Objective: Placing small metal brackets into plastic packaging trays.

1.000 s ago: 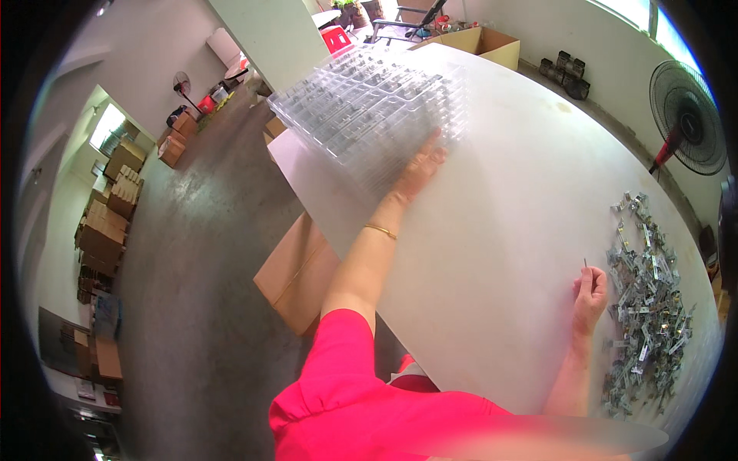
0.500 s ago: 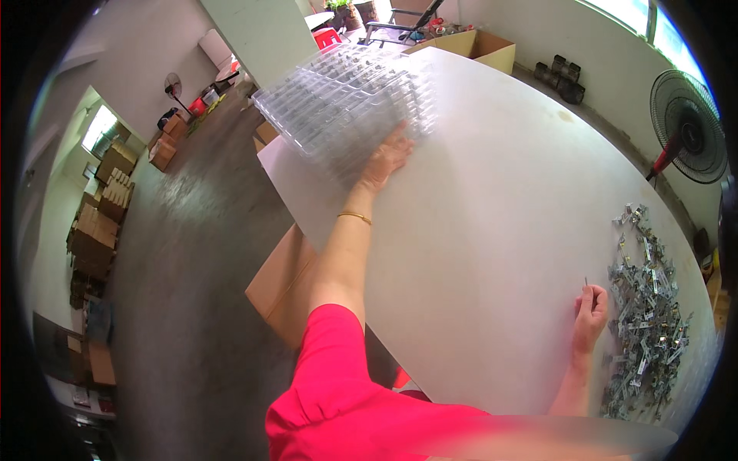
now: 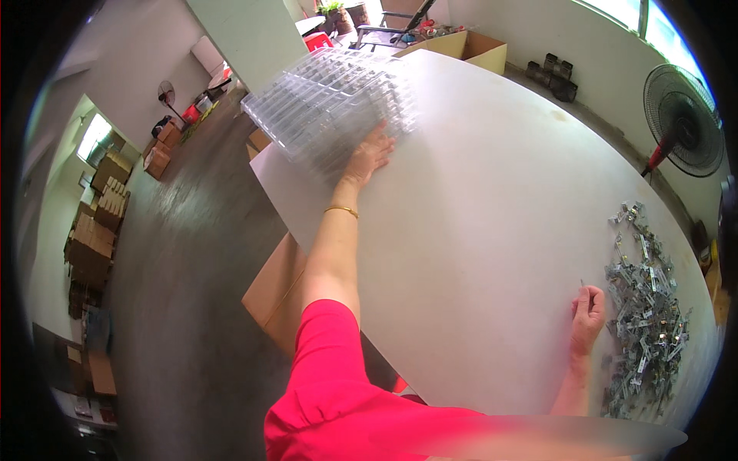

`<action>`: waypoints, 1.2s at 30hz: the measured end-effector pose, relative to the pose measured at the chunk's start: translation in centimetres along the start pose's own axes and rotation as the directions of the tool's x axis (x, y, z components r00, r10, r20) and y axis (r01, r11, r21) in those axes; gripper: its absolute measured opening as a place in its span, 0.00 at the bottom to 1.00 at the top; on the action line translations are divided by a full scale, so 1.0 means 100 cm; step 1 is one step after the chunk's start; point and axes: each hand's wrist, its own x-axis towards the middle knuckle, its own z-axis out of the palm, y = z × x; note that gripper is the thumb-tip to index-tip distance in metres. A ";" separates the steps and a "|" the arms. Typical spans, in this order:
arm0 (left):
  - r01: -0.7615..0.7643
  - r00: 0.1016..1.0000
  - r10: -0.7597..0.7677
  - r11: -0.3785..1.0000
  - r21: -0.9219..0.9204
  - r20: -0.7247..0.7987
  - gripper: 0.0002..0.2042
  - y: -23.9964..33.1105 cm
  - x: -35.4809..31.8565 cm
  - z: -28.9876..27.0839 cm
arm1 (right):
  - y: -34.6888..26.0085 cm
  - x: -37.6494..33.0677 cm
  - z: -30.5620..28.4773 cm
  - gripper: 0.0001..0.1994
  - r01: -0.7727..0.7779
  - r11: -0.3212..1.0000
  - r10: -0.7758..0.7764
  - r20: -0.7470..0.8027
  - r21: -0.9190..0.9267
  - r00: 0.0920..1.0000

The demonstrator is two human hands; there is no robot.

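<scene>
A stack of clear plastic trays (image 3: 307, 107) with rows of compartments sits at the table's far left corner; small parts show in some of them. My left hand (image 3: 369, 157) reaches out to the stack's near right side, fingers stretched out and apart, seemingly touching it. Some fingertips blend into the see-through plastic. Low on the right, my right hand (image 3: 587, 319) is closed in a pinch, a thin metal piece (image 3: 582, 282) poking up from the fingertips; its full shape is hidden. Right beside that hand spreads a long pile of small metal clips or brackets (image 3: 646, 323).
The white table (image 3: 477, 230) has a curved far edge. Below its left edge stands a cardboard box (image 3: 277, 288); another open box (image 3: 484, 52) is beyond the far edge. A standing fan (image 3: 683, 119) is at the right. More cartons (image 3: 92, 246) are stacked along the left.
The whole view has shifted slightly. My left hand and the tray stack appear a little further left in the picture. My right hand keeps its pinch in nearly the same place.
</scene>
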 end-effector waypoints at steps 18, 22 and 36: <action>-0.165 0.971 0.208 0.938 0.304 -0.118 0.09 -0.014 -0.034 0.061 | -0.014 0.002 0.010 0.06 0.074 0.997 -0.073 0.036 -0.037 0.997; -0.133 0.981 0.101 0.972 0.195 0.163 0.09 -0.003 -0.100 0.175 | -0.010 -0.002 0.006 0.06 0.076 0.996 -0.077 0.048 0.036 0.996; 0.110 0.802 0.074 0.957 -0.268 0.593 0.19 0.010 -0.205 0.354 | -0.063 -0.042 -0.003 0.12 -0.154 0.921 0.067 0.243 0.359 0.968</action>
